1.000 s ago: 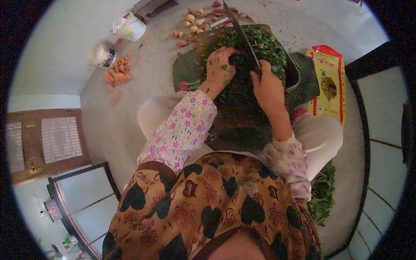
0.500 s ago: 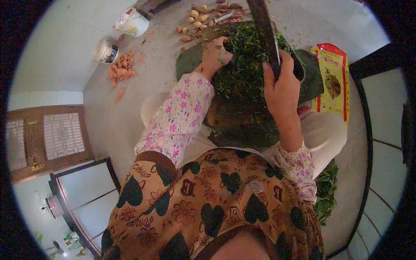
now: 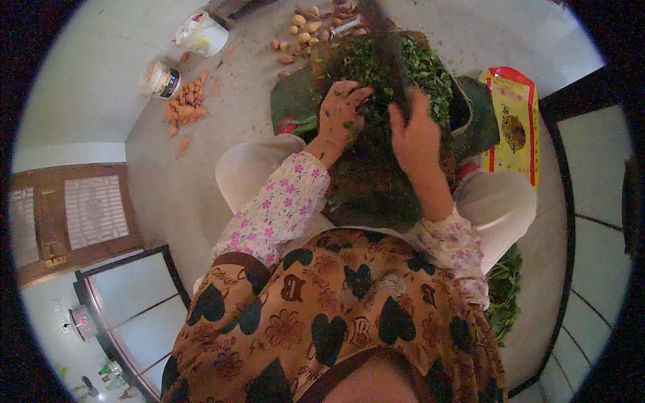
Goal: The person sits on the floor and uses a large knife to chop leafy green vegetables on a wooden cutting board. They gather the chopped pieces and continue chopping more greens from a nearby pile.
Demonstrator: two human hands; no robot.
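My right hand is closed round the handle end of a large, dark-bladed knife, its blade smeared by motion and pointing away from me. Chopped leafy greens are heaped on a dark wooden chopping board between my knees. My left hand rests at the near left edge of the heap, fingers loosely spread, with green bits stuck to its skin. No held thing shows in it. Part of the heap is hidden behind the knife and my right hand.
A dark green sheet lies under the board. To the right is a yellow and red bag; more leafy greens lie beside my right leg. Potatoes are scattered beyond; orange roots lie near two white buckets.
The knife and my right hand have shifted left and nearer to me. My left hand has drawn back toward me and to the right, its fingers now at the heap's near edge.
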